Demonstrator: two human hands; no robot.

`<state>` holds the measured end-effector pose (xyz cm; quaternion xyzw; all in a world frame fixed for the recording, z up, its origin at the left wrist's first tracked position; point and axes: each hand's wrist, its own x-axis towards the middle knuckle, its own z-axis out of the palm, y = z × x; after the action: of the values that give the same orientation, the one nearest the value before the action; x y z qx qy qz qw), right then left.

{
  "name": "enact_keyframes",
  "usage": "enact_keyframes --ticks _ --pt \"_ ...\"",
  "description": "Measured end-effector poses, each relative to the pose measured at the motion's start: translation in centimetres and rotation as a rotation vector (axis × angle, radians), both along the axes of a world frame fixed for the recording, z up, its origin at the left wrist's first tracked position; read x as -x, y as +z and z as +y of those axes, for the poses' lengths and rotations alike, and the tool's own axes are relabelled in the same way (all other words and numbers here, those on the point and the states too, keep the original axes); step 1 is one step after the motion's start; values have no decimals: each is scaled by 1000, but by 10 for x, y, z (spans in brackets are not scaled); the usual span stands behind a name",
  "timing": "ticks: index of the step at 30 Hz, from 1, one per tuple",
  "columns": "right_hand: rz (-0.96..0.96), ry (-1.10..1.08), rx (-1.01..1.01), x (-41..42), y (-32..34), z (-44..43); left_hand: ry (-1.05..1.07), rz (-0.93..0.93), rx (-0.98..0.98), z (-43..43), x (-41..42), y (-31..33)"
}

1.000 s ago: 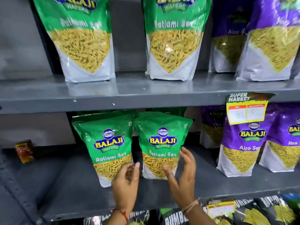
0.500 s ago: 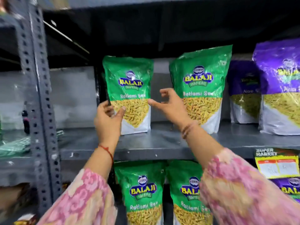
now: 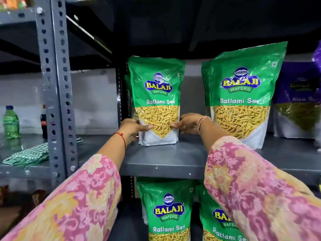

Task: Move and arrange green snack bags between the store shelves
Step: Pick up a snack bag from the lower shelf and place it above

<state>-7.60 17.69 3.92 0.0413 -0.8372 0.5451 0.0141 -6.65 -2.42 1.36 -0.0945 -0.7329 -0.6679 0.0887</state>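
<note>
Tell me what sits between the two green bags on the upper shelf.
Head view: only the right hand, gripping the left green bag; beyond it, bare shelf up to the right green bag.

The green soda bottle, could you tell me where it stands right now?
In the head view the green soda bottle stands at far left on the neighbouring shelf, left of the perforated grey upright, behind a checked cloth.

Open shelf [image 3: 173, 159] gap separates the two green bags [image 3: 157, 101], [image 3: 243, 94]; upright post [image 3: 57, 84] blocks left.
</note>
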Motion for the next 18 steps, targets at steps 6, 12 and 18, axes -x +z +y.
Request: enact_keyframes --ticks 6,12,18 --pt "120 -52 -10 -11 3 -8 8 -10 -44 -3 0 -1" --pt "346 19 149 -46 0 -27 -93 101 -21 -39 -16 7" --pt "559 -65 93 -74 -16 -56 -142 133 -39 -67 -38 6"
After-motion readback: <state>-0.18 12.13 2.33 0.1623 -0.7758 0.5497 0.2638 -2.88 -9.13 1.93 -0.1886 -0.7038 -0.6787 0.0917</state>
